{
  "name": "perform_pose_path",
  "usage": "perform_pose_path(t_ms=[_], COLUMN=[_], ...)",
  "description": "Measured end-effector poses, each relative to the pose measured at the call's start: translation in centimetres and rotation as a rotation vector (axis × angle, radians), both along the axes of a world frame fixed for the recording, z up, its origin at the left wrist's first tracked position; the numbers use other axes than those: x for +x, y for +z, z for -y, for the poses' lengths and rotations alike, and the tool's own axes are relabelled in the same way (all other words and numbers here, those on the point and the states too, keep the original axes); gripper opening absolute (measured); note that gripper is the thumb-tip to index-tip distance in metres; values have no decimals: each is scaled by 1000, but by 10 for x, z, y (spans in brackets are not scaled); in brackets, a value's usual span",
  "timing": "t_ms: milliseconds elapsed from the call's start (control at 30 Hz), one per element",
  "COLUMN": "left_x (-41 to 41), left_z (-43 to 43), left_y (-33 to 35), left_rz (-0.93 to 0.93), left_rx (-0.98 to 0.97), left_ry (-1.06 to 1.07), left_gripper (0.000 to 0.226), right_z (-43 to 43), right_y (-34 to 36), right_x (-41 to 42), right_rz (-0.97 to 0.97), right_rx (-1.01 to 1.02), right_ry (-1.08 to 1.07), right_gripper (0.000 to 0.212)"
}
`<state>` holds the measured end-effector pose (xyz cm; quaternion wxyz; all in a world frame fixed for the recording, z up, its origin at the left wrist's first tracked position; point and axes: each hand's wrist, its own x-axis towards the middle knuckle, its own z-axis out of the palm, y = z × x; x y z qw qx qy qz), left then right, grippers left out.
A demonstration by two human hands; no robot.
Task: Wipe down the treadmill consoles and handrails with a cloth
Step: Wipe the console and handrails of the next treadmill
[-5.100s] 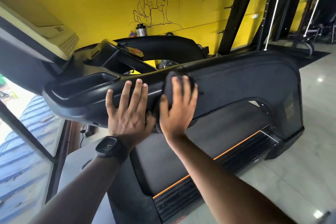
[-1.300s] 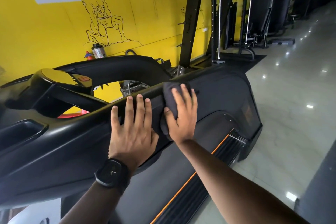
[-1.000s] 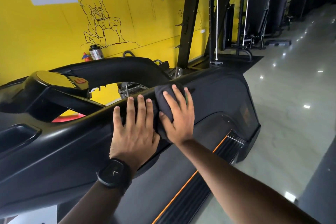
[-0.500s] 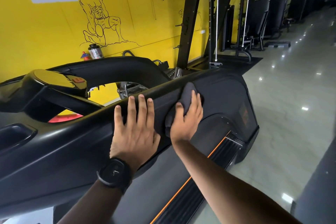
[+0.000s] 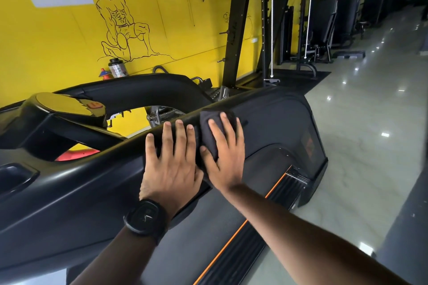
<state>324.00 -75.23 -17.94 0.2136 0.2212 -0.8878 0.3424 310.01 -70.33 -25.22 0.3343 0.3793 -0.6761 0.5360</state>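
Note:
A black treadmill handrail (image 5: 273,120) runs from lower left up to the right across the view. My right hand (image 5: 225,157) presses a dark folded cloth (image 5: 208,120) flat against the rail's side, fingers straight and spread over it. Beside it on the left, my left hand (image 5: 172,159), with a black watch on the wrist, rests flat on the same rail with its fingers straight. The treadmill console (image 5: 67,109) with a glossy top and a red button sits at the upper left.
The treadmill belt and its orange-edged side strip (image 5: 234,236) lie below my arms. A second black rail (image 5: 143,90) arcs behind. A jar (image 5: 117,68) stands by the yellow wall. A black rack (image 5: 238,30) and weight machines stand at the back right on glossy floor (image 5: 370,146).
My right hand has slid the cloth back left along the rail and flattened over it, ending next to my left hand. The left hand has stayed in place.

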Motion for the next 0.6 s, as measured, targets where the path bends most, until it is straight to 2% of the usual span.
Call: perform_pose_path(t_ms=[33,67,100,133,200,233,267,367,400,433,500,600], left_x=[-1,-2,-3,-5,-8,-10,-12,-18,-21,-22,-23,-23], left_z=[0,-1,-2,-3,-4,-5,-5,-5,-5,-5,-6,-6], left_y=[0,1,1,2,3,3,3,3,3,3,4,3], left_rz=[3,6,9,14,21,24,28,42,44,45,52,54], left_rx=[2,6,9,11,8,7,6,0,1,4,11,11], left_ry=[-3,-7,-10,-11,-5,-4,-4,-6,-11,-15,-19,-17], left_gripper=[78,78,79,79,80,80,80,78,78,79,80,81], right_z=[-2,-3,-2,1,8,10,10,3,1,1,5,12], right_y=[5,7,7,6,5,5,4,-3,1,5,7,5], right_x=[-13,-25,-33,-36,-23,-14,-5,-3,-13,-23,-31,-10], right_rz=[-93,-104,-32,114,590,768,785,195,86,67,246,715], right_rx=[37,44,13,-64,-298,-342,-319,-68,-38,-44,-134,-330], right_ry=[-6,-16,-28,-51,-75,-74,-65,-13,-6,-7,-39,-63], right_gripper=[57,57,57,59,63,65,67,62,60,59,60,68])
